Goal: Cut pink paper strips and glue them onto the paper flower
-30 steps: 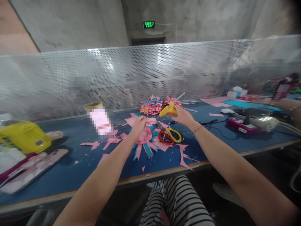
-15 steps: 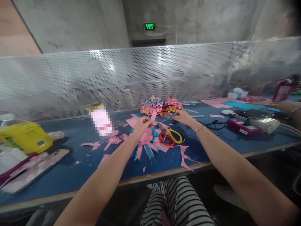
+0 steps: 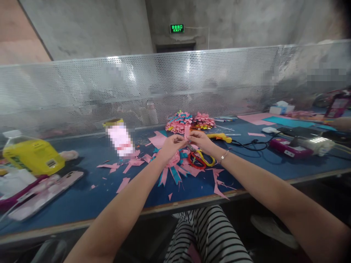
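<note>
My left hand (image 3: 174, 142) is closed in a pinch on a pink paper strip (image 3: 187, 131), which stands up between my fingers. My right hand (image 3: 201, 141) meets it from the other side, thumb and fingers pinched on the same strip. Below them lies a pink and blue paper rosette (image 3: 173, 162) with notched ribbon tails, partly hidden by my left hand. Scissors (image 3: 201, 160) with one red and one yellow handle rest beside it, their blades partly under my right hand. A yellow glue gun (image 3: 221, 137) lies just beyond my right hand.
Finished-looking paper flowers (image 3: 179, 122) stand behind my hands. Pink scraps (image 3: 219, 182) litter the blue table. To the left are a yellow-labelled jug (image 3: 34, 157) and a phone (image 3: 49, 195); to the right, a purple power strip (image 3: 290, 148). A perforated metal screen (image 3: 175, 80) runs along the back.
My right hand has left the glue gun and come left to the pink strip. My left hand has shifted slightly right and up, still pinching the strip.
</note>
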Action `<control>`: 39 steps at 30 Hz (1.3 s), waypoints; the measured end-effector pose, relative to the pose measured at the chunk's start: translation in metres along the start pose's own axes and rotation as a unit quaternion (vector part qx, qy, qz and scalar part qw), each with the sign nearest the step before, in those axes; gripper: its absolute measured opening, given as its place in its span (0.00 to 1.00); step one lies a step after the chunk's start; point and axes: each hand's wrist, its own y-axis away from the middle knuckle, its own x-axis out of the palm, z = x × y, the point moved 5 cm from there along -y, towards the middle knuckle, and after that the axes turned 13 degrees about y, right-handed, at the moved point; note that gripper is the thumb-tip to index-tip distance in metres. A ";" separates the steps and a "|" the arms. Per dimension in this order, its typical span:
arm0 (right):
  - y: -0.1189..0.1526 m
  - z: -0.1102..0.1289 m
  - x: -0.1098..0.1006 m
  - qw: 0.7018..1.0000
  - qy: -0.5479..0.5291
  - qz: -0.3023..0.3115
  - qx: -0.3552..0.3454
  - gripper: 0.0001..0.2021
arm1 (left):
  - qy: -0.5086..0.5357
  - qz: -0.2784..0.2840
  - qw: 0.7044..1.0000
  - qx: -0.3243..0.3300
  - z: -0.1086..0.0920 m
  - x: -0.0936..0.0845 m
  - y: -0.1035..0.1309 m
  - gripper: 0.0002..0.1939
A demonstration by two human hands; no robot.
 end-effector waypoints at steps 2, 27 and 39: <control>-0.001 0.001 -0.003 0.999 -0.036 -0.022 0.010 0.10 | -0.033 -0.008 0.999 0.011 -0.005 -0.001 0.000 0.09; 0.000 -0.001 -0.035 0.997 -0.030 -0.027 0.065 0.08 | -0.288 0.039 0.956 -0.043 -0.034 -0.058 -0.007 0.13; 0.015 0.021 -0.005 0.981 -0.139 0.124 0.060 0.05 | -0.430 0.014 0.878 0.210 -0.070 -0.024 0.008 0.12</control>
